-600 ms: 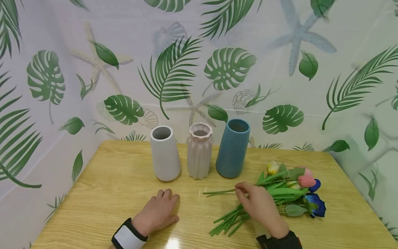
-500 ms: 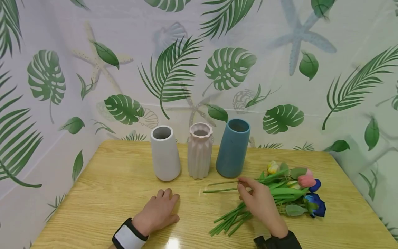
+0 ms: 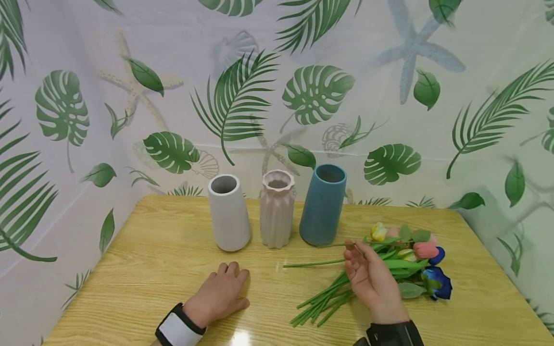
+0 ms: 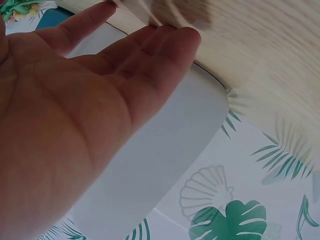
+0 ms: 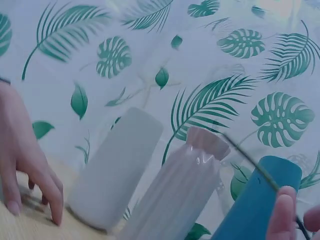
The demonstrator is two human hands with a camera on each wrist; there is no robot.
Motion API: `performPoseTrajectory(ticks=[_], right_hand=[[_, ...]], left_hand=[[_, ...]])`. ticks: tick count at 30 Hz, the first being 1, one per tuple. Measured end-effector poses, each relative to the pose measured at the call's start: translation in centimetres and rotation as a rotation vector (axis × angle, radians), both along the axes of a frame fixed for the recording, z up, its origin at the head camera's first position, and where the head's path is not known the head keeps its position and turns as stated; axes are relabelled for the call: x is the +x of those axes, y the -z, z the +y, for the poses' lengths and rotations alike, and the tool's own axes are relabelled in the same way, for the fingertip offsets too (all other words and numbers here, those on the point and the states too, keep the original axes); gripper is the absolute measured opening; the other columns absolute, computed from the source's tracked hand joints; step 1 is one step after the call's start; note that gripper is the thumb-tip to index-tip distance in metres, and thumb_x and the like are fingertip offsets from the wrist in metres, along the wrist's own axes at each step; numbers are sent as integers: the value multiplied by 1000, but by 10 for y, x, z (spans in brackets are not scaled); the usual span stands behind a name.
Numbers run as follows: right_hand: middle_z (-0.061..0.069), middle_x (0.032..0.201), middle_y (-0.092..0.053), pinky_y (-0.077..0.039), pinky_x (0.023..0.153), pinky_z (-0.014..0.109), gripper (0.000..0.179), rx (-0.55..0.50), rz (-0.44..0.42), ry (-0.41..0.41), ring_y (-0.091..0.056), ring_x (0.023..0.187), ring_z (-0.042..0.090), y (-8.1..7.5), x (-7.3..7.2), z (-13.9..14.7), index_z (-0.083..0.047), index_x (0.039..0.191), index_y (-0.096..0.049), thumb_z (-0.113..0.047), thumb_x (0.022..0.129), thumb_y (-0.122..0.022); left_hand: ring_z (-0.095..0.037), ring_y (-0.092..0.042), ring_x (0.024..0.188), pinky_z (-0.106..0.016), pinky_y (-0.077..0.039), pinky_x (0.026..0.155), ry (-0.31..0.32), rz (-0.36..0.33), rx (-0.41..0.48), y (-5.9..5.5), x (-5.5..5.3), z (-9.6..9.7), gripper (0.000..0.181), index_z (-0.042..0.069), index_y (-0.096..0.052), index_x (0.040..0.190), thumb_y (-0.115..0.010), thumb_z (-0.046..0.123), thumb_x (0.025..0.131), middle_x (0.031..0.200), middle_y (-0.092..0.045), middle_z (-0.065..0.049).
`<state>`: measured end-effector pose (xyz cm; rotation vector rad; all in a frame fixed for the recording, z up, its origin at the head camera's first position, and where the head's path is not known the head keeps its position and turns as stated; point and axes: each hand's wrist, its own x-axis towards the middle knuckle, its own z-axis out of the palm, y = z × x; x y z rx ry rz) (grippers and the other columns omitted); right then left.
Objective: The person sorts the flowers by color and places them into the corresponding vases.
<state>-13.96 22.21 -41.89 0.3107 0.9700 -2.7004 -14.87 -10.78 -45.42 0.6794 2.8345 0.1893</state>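
Three upright, open-mouthed vases [image 3: 277,216], flowers [image 3: 402,265] outside on the table [image 3: 151,240].

behind the wooden table [image 3: 164,230] you face a white cloth [image 3: 182,33] printed with green leaves [image 3: 319,91], starfish [image 3: 413,47] and shells [image 3: 240,48].

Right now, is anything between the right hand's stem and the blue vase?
Nothing visible stands between the stem and the blue vase; the ribbed vase stands on its far side from the right hand.
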Motion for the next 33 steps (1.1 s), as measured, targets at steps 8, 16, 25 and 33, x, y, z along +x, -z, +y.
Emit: performPoseTrajectory(ticks=[8, 16, 25, 33], right_hand=[[0, 102, -63, -51, 77, 17, 52, -189, -58, 51, -65, 76, 11, -11, 5, -3, -32, 147, -18, -24, 105, -48], [-4, 112, -65, -49, 79, 18, 14, 89, 147, -20, -63, 80, 5, -9, 6, -5, -21, 122, -38, -22, 108, -42], [0, 104, -65, -50, 78, 22, 16, 68, 117, -27, -62, 80, 10, -11, 9, -10, -21, 117, -47, -30, 109, -38], [-2, 98, -60, -49, 73, 21, 20, 67, 39, 28, -59, 79, 10, -8, 7, -11, -21, 110, -54, -33, 108, -39]], left_hand=[[-34, -50, 109, -50, -50, 81, 5, 11, -14, 0, -1, 0, 55, 8, -55, 126, -75, 41, 87, 117, -51, -15], [-35, -50, 110, -51, -50, 81, -1, 10, 2, 0, 1, 0, 55, 7, -55, 126, -76, 40, 87, 118, -51, -16], [-33, -51, 106, -49, -49, 80, 10, 7, -4, -3, 3, -3, 54, 8, -56, 126, -75, 40, 87, 116, -52, -15], [-40, -56, 117, -50, -51, 89, 22, 82, 165, -20, -10, 13, 66, 1, -40, 145, -67, 34, 95, 134, -51, -24]])
